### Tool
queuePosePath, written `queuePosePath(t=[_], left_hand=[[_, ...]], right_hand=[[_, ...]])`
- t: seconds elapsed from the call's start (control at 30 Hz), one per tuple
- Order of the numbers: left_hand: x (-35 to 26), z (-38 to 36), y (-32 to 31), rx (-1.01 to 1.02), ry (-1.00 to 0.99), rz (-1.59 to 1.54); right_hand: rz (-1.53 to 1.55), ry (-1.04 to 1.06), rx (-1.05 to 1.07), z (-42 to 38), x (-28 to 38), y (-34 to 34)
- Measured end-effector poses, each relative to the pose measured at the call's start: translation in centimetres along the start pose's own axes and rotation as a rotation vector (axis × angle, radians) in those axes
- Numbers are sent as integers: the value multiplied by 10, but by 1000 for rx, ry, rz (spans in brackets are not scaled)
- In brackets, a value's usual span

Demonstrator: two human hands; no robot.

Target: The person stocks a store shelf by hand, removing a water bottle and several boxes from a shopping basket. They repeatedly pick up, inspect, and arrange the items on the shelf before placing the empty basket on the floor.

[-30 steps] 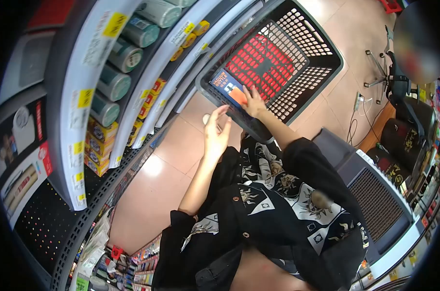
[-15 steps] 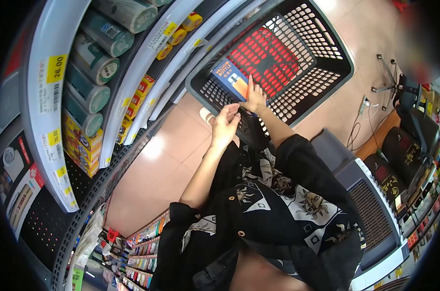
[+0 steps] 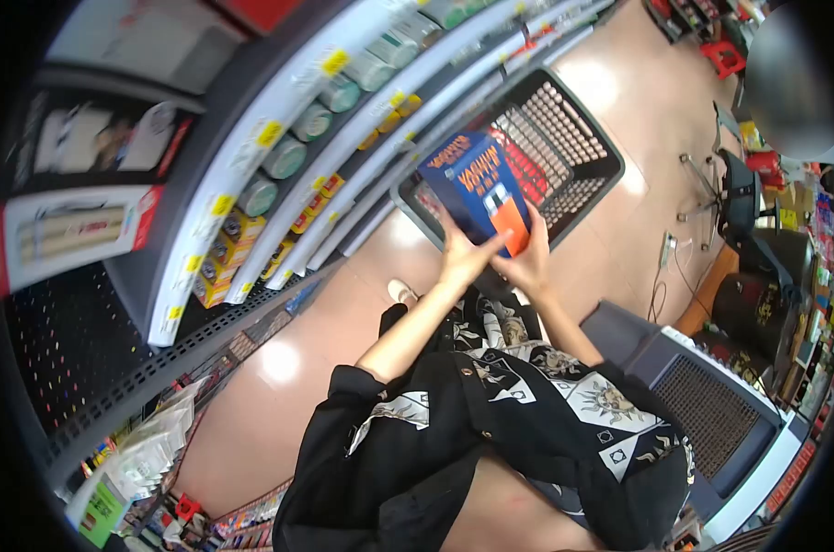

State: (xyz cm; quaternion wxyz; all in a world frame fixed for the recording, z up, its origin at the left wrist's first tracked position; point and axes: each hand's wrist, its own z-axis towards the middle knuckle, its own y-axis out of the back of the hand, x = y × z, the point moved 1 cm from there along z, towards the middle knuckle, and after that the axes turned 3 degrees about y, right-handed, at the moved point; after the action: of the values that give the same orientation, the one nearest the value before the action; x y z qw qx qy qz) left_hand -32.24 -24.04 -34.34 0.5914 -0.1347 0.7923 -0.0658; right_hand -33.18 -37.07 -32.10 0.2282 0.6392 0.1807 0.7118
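A blue box (image 3: 477,189) with orange and white print and the words "VACUUM BOTTLE" is held up over the basket, tilted, with two of its faces showing. My left hand (image 3: 464,257) grips its lower left side, and my right hand (image 3: 527,261) is wrapped round its lower right corner. Beneath the box stands the black shopping basket (image 3: 594,195), its walls full of holes. Something red with holes shows inside it, partly hidden by the box.
Store shelves (image 3: 217,207) with price tags, jars and small yellow boxes curve along the left. A grey slatted unit (image 3: 711,405) stands at the lower right. Farther right are an office chair (image 3: 739,189) and a power strip with cables (image 3: 667,253) on the tiled floor.
The blue box has come up out of the basket and is now between both hands. My left hand, empty before, has closed on it. The view has shifted, showing more shelf at left.
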Motion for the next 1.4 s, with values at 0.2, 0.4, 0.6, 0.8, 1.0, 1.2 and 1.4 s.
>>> queuePosePath(t=[0.2,0.4,0.6,0.8,1.0,1.2,1.4], left_hand=[[-130,-87,45,-91,-508,217],[-204,-145,148,-267,-1188,648],[-314,-196,204,-581,-1464,833],[-319,-175,265,-563,-1115,433],[-318,-122,335,-740,-1197,546],[-361,-117,329,-801,-1141,520],[-392,-111,320,-719,-1057,361]], right_hand=[[384,508,-313,-34,93,-45],[992,453,-12,-50,187,-86],[657,1145,-108,-72,265,-104],[216,1766,-266,-7,423,-180],[715,1163,-20,5,433,-245],[655,1054,71,15,454,-240],[586,1020,188,25,453,-235]])
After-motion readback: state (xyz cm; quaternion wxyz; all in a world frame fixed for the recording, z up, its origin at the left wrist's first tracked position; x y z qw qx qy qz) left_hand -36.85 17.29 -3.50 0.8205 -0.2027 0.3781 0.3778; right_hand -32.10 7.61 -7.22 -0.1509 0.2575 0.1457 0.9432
